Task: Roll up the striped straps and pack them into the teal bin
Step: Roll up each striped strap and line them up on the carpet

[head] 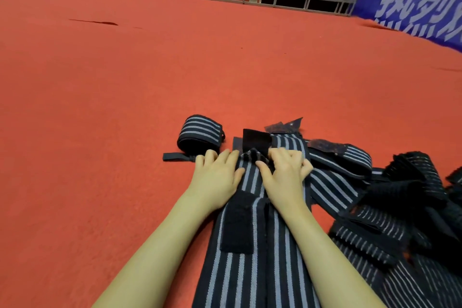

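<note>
A black strap with grey stripes (235, 270) lies flat on the red carpet, running from the bottom edge up to my hands. My left hand (217, 175) and my right hand (285, 172) grip its far end, where the strap is curled into a small roll (253, 155). A black velcro patch (240, 222) sits on the strap between my forearms. A finished rolled strap (200, 134) stands on the carpet just left of my hands. The teal bin is not in view.
A heap of loose striped straps (390, 210) spreads to the right, reaching the lower right corner. Red carpet (125, 87) stretches far ahead and to the left. Metal railings with red and blue banners (412, 5) bound the far side.
</note>
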`<state>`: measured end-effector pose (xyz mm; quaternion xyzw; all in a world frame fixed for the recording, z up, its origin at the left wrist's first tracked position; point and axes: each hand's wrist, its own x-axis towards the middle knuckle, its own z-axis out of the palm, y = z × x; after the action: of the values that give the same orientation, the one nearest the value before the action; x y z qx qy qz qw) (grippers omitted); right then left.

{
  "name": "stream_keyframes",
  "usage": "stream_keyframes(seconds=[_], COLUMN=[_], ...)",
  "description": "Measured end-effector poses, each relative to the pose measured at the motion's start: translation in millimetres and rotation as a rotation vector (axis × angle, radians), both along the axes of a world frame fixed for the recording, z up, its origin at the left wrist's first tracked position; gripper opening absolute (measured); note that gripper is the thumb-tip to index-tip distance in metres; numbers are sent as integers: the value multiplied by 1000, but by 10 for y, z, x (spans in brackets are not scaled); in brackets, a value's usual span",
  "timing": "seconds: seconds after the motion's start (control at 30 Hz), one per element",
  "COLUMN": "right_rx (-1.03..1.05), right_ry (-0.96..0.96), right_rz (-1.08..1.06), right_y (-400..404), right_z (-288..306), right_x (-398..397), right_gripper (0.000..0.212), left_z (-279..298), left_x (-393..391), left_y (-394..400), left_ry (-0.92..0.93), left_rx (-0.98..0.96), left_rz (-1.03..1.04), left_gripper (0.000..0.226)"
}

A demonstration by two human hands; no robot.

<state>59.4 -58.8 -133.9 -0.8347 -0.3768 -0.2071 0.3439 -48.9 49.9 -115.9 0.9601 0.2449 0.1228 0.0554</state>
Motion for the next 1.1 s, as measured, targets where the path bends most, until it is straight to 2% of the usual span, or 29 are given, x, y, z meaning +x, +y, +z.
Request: stream_keyframes(seconds=[0.1, 0.23, 0.37, 0.47, 0.6, 0.73, 0.87, 1.0, 1.1], right_rx=[-19, -59, -21, 54, 206, 224, 200, 207, 212], right_ry=[-3, 56, 118, 177, 284, 303, 312, 323, 251], right_rz=[-15, 5, 22, 70, 170, 214, 212, 190, 173], right_y=[-15, -28, -40, -79, -115, -102, -129, -64, 8], right_z=[-59, -67, -47, 7, 113, 185, 216, 195, 200], right_x=[-4, 26, 48, 28, -30, -94, -21, -35, -57], right_gripper=[17, 11, 15, 19, 14, 28, 30, 11, 15], left_z=[-27, -40, -90, -63, 37, 50, 65, 69, 86], left_x=[88, 156, 177, 158, 131, 62, 49, -19, -62], left_y=[-8, 4, 15, -10, -59, -14, -14, -34, -18], left_ry=[209, 228, 15, -277, -591, -654, -680, -773, -817], left_rx=[107, 102, 56, -48, -187, -266, -326, -437, -457], left_rz=[-36, -35, -41, 10, 56, 85, 51, 46, 26], left_gripper=[59, 57, 68, 45, 36, 18, 22, 33, 34])
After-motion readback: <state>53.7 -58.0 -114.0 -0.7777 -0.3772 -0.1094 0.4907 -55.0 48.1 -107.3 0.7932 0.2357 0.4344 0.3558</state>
